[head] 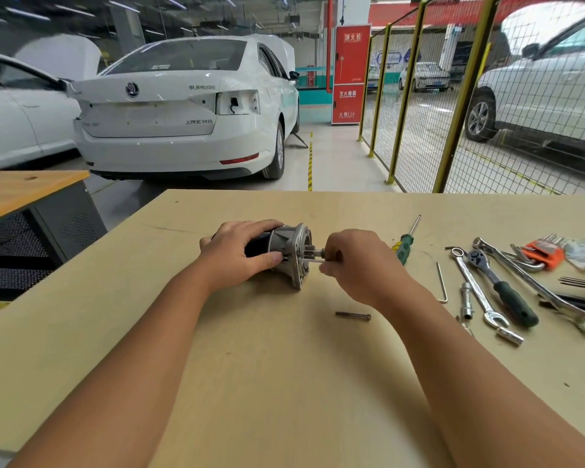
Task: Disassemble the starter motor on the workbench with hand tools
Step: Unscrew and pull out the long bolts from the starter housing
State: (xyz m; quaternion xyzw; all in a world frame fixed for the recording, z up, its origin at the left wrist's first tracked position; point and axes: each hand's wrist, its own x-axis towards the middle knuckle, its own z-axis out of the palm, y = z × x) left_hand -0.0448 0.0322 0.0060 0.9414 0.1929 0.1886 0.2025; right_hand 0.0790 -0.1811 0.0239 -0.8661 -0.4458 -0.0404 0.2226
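Motor (pixel 281 251) lying mid-worktop (pixel 284 383), gripped by left hand (pixel 237 255); right hand (pixel 355 265) pinching a thin tool (pixel 313 261) at the pinion end. Could slip off the fastener if motor rolls. Loose bolt (pixel 353 315) just nearby; screwdriver (pixel 406 239), ratchet (pixel 502 290), wrenches (pixel 534 285) to the right, clear of the work.

Beyond the far edge of the tabletop (pixel 284 383) a white sedan (pixel 183 109) stands tail-on, one rear lamp missing from its socket. Another white car (pixel 17 119) sits to its left, partly cut off. A red fire cabinet (pixel 350 74) with white lettering rises farther back. On the right a yellow-posted mesh fence (pixel 460 106) runs away down the floor, with a silver car (pixel 547 86) parked behind it. A second wooden bench (pixel 24 194) juts in at far left.
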